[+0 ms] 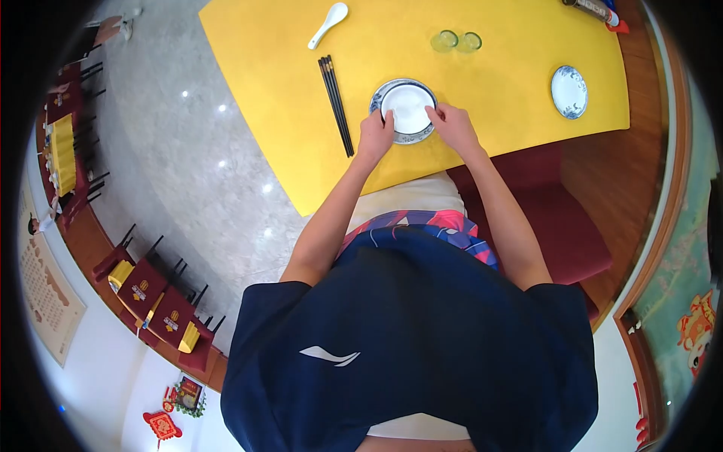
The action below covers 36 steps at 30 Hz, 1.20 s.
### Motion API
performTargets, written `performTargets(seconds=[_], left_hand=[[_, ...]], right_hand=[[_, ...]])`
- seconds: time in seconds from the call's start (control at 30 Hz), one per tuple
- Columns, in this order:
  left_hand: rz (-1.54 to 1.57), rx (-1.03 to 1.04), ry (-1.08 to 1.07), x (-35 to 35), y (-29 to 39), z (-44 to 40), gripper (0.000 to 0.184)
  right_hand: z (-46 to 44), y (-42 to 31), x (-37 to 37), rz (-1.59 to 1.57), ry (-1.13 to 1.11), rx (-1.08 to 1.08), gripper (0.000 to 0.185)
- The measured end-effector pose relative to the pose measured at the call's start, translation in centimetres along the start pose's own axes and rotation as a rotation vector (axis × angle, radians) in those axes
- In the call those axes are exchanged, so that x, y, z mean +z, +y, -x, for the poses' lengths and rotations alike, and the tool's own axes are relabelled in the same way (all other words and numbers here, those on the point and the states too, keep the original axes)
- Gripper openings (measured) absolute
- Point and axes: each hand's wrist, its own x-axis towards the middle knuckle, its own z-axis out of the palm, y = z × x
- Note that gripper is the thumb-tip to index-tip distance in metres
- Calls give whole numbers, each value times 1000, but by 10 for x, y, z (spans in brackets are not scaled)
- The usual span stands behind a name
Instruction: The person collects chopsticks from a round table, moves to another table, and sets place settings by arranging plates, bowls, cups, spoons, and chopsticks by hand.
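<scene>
A small round white bowl (409, 108) with a dark rim sits on or just above a blue-patterned plate (404, 138) near the table's front edge. My left hand (376, 133) grips the bowl's left side, thumb over the rim. On the opposite side, my right hand (453, 126) pinches the rim between thumb and fingers. Whether the bowl rests on the plate cannot be made out. Left of my left hand lie several black chopsticks (336, 105) side by side. Beyond them is a white soup spoon (328, 25).
Two small clear glasses (447, 40) stand farther back on the yellow tablecloth (260, 90). An oval blue-patterned dish (569, 92) lies to the right, with a dark cylindrical item (593, 9) at the far right corner. A dark red chair (553, 218) is tucked against the table.
</scene>
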Motion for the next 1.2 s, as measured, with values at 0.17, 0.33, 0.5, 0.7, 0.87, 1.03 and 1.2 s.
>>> performTargets(seconds=[0.17, 0.33, 0.5, 0.7, 0.87, 1.03, 1.2], left_hand=[[23, 44, 9, 0, 4, 2, 33], [47, -49, -21, -3, 0, 0, 36], [115, -169, -99, -15, 6, 0, 52], [228, -228, -144, -20, 6, -1, 56], [149, -167, -147, -14, 2, -2, 40], [147, -162, -161, -13, 4, -3, 38], [258, -278, -172, -7, 1, -1, 40]], right_hand=[[-5, -6, -5, 157, -24, -17, 43], [-9, -4, -1, 205, -2, -70, 41], [-7, 4, 1, 7, -10, -52, 37], [20, 17, -32, -367, 142, 31, 36], [22, 82, -116, -694, 502, 188, 37], [-7, 181, -203, -824, 761, 359, 30], [-30, 247, -241, -961, 844, 490, 26]])
